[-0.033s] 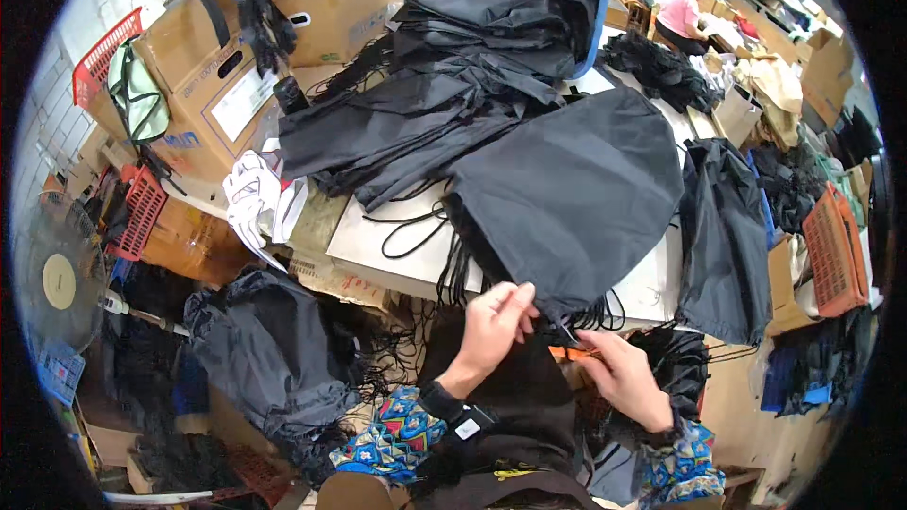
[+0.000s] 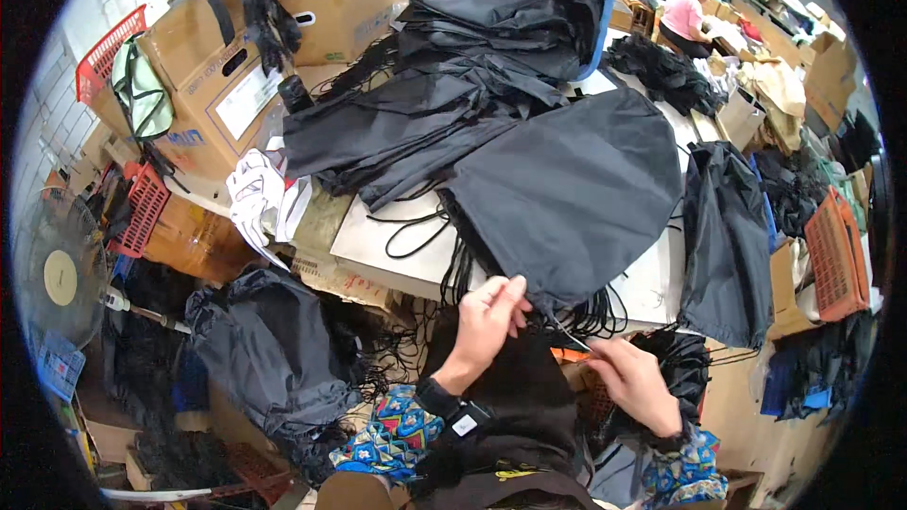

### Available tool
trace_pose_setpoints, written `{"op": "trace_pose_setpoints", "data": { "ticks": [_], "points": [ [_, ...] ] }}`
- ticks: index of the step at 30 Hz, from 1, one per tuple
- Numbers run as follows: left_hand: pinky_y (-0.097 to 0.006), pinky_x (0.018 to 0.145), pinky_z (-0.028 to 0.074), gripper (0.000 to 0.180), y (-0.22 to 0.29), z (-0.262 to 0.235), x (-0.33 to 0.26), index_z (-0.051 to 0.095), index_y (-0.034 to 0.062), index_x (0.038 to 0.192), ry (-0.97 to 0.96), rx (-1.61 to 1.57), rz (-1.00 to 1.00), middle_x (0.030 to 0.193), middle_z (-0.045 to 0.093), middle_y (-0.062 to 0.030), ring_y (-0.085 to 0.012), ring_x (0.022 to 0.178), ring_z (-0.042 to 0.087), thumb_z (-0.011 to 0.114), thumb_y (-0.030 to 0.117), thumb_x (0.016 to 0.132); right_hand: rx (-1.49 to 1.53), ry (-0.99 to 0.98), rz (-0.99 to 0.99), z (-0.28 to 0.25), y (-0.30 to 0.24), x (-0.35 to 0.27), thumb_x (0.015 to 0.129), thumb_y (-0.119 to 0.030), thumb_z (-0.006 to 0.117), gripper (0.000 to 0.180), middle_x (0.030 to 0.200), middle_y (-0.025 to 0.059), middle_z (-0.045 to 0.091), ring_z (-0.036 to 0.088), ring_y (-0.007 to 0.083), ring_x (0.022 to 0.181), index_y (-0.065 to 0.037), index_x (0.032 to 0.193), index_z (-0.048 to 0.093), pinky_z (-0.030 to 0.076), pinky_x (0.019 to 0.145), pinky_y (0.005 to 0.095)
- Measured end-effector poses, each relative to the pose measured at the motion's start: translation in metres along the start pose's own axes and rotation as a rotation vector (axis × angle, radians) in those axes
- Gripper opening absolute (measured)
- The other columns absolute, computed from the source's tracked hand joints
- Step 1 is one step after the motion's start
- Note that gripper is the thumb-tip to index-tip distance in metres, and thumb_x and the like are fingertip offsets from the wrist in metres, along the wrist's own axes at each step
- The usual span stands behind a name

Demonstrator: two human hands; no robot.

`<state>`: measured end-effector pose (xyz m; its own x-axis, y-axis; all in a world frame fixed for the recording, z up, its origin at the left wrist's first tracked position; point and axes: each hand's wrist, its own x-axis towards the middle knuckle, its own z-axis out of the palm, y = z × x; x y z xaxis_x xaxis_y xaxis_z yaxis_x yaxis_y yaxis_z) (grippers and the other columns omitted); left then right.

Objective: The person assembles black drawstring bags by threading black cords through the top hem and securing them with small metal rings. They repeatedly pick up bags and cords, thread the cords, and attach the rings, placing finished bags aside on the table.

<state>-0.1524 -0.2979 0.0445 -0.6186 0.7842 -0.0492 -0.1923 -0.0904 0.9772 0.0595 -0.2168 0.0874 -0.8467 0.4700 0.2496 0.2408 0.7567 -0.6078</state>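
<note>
A black fabric drawstring bag (image 2: 576, 189) lies spread at the front of the table, its narrowed corner toward me. My left hand (image 2: 489, 316) pinches the hem at that corner between thumb and fingers. My right hand (image 2: 638, 380) is closed on a thin metallic rod (image 2: 573, 334), whose far end reaches the bag's corner; its tip is hidden there. An orange piece (image 2: 570, 355) shows just beside the right fingers; I cannot tell whether it belongs to the rod. Black cords (image 2: 605, 314) hang over the table edge under the bag.
Behind lies a pile of black bags (image 2: 472, 85), spilling from a blue crate (image 2: 606, 9). More black bags hang at right (image 2: 726, 241) and lower left (image 2: 269, 349). Cardboard boxes (image 2: 203, 85) stand back left, a fan (image 2: 59, 276) at far left. Two people work far off.
My right hand has moved slightly down and right, away from the bag's corner, and more of the thin rod shows. My left hand still pinches the hem.
</note>
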Motion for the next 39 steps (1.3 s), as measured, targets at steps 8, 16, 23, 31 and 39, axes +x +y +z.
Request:
{"op": "trace_pose_setpoints", "data": {
  "ticks": [8,16,23,31,39],
  "points": [
    [-0.022,0.052,0.044,0.026,-0.02,0.032,-0.033,0.065,0.0023,0.08,-0.432,0.148,0.029,0.07,0.061,-0.0027,-0.0085,0.058,0.054,0.057,0.024,0.093,0.253,-0.046,0.356,0.004,0.014,-0.005,0.087,-0.008,0.06,0.011,0.071,0.0134,0.063,0.062,0.016,0.063,0.003,0.09,0.063,0.046,0.057,0.0276],
    [-0.024,0.071,0.049,0.023,-0.017,0.04,-0.009,0.061,-0.0015,0.107,-0.217,-0.115,0.146,0.093,0.064,-0.001,-0.0067,0.08,0.057,0.056,0.017,0.094,0.222,0.116,0.246,0.024,-0.009,0.025,0.086,-0.004,0.058,0.008,0.066,0.0124,0.061,0.063,0.0234,0.061,0.004,0.083,0.059,0.045,0.054,0.0327],
    [-0.041,0.048,0.044,0.013,-0.029,0.064,-0.011,0.054,0.0015,0.085,-0.139,0.57,0.685,0.072,0.053,-0.0152,-0.0347,0.061,0.057,0.055,0.014,0.09,-0.043,0.557,-0.213,-0.058,-0.042,0.102,0.085,-0.011,0.063,0.036,0.11,0.015,0.06,0.056,0.0309,0.099,0.0,0.118,0.053,0.045,0.085,0.0347],
    [-0.047,0.051,0.044,0.031,-0.045,0.039,0.009,0.054,-0.0015,0.079,0.005,0.818,0.507,0.065,0.056,-0.0249,-0.0405,0.065,0.059,0.047,0.024,0.095,0.478,0.693,-0.367,-0.112,-0.047,0.083,0.093,-0.01,0.052,0.011,0.09,0.01,0.062,0.061,0.017,0.079,-0.002,0.095,0.06,0.05,0.074,0.0309],
    [-0.041,0.053,0.044,0.041,-0.035,0.007,0.059,0.057,-0.0031,0.082,0.161,-0.207,-0.311,0.067,0.058,-0.0154,-0.0285,0.06,0.061,0.036,0.029,0.095,-0.647,1.529,-0.492,-0.221,-0.027,-0.037,0.091,0.001,0.048,0.01,0.084,0.0115,0.057,0.06,0.0208,0.084,0.008,0.093,0.055,0.05,0.072,0.0287]
  ]
}}
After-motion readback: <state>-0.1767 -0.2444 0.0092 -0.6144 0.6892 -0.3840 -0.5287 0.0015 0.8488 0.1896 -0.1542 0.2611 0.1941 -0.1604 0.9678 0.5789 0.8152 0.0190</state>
